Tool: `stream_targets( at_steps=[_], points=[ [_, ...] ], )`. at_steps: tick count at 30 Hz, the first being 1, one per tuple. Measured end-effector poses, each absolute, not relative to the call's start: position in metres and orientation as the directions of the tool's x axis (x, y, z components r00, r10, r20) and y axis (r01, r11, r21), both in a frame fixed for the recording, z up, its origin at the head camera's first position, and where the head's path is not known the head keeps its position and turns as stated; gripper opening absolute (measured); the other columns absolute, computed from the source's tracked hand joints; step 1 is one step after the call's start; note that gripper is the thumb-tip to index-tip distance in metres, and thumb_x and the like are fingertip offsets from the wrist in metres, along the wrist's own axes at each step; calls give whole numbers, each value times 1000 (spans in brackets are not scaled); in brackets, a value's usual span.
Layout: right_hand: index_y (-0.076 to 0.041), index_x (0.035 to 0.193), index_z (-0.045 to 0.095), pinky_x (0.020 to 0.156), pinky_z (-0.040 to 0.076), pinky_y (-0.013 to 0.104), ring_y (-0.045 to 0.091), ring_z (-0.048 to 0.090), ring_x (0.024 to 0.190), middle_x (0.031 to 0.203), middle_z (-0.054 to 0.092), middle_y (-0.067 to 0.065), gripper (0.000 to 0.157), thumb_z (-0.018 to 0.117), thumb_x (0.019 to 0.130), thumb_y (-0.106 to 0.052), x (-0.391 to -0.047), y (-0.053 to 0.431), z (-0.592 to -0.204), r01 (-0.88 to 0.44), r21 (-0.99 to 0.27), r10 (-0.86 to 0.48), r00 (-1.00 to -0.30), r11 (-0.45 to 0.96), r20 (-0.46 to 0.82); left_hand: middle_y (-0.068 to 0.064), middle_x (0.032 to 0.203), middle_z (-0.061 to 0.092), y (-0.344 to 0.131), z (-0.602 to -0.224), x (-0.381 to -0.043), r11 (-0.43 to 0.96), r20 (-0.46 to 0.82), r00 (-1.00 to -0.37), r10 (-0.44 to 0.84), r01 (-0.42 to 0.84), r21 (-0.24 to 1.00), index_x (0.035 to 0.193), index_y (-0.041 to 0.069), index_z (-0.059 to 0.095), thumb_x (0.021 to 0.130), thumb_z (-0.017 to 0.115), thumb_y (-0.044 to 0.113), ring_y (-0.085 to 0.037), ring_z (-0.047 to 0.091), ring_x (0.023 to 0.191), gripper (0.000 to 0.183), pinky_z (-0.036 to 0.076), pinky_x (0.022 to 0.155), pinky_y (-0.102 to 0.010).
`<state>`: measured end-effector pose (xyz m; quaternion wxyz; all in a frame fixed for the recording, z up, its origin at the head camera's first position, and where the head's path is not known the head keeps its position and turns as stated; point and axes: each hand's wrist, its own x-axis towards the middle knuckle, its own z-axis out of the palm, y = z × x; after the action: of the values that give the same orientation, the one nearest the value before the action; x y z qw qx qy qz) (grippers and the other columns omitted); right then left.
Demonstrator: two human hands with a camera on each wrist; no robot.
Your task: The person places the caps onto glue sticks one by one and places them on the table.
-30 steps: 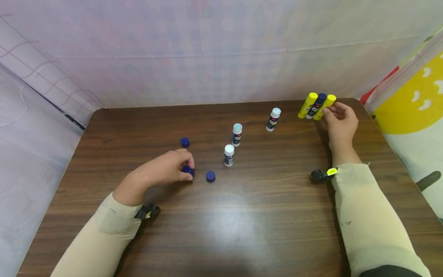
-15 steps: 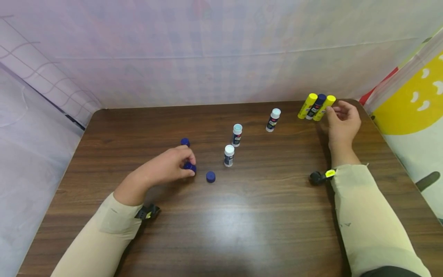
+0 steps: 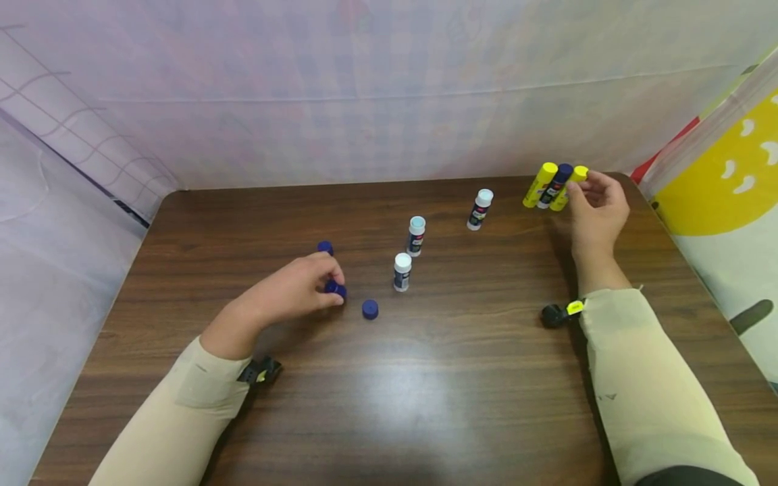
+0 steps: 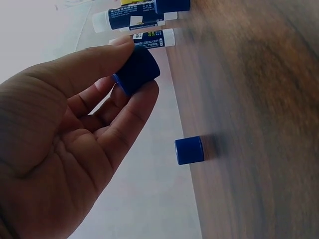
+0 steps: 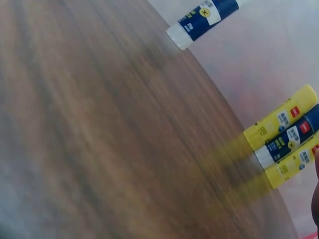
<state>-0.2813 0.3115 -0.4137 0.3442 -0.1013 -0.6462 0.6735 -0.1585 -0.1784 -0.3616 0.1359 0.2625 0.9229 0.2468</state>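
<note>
My left hand (image 3: 292, 287) pinches a blue cap (image 4: 137, 72) between thumb and fingertips, over the left half of the table. Two more blue caps lie nearby: one (image 3: 370, 310) right of the hand, the other (image 3: 325, 248) behind it. Three uncapped glue sticks (image 3: 402, 273) with white ends and dark labels stand upright to the right. At the back right, my right hand (image 3: 598, 209) has its thumb and index finger on a yellow glue stick (image 3: 560, 201). That stick stands beside a capped navy glue stick (image 3: 556, 185) and a second yellow one (image 3: 539, 185).
The brown wooden table (image 3: 486, 378) ends at the back against a pale checked curtain (image 3: 389, 94). A white and yellow patterned sheet (image 3: 735, 162) hangs on the right. Small black devices sit at both sleeve cuffs, the right one (image 3: 553, 315) close over the table.
My left hand has shifted slightly away and right with the blue cap. My right hand drew back a little from the yellow glue stick, then came onto it again.
</note>
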Motion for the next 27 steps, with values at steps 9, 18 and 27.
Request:
stream_targets(
  at_steps=[9, 18, 27],
  points=[
    [-7, 113, 73, 81, 52, 18, 9, 63, 88, 93, 69, -3, 30, 85, 85, -5, -279, 300, -409, -353, -935, 547, -780, 17, 304, -9, 113, 71, -177, -361, -161, 738, -124, -832, 540, 398, 544, 108, 9, 67, 94, 79, 17, -31, 71, 115, 20, 60, 97, -46],
    [-3, 118, 71, 81, 52, 17, 9, 62, 90, 95, 69, -4, 31, 81, 89, -3, -276, 283, -403, -340, -940, 471, -824, 31, 314, -3, 106, 68, -177, -361, -161, 724, -71, -819, 569, 458, 515, 111, 10, 73, 93, 80, 16, -17, 61, 90, 20, 55, 80, -35],
    [-1, 127, 67, 82, 56, 12, 10, 64, 98, 105, 69, 0, 42, 83, 88, -5, -271, 267, -401, -296, -955, 351, -891, 30, 288, -8, 114, 69, -177, -362, -160, 723, -68, -826, 559, 446, 527, 116, 7, 73, 95, 77, 11, -22, 69, 107, 22, 61, 92, -39]
  ],
)
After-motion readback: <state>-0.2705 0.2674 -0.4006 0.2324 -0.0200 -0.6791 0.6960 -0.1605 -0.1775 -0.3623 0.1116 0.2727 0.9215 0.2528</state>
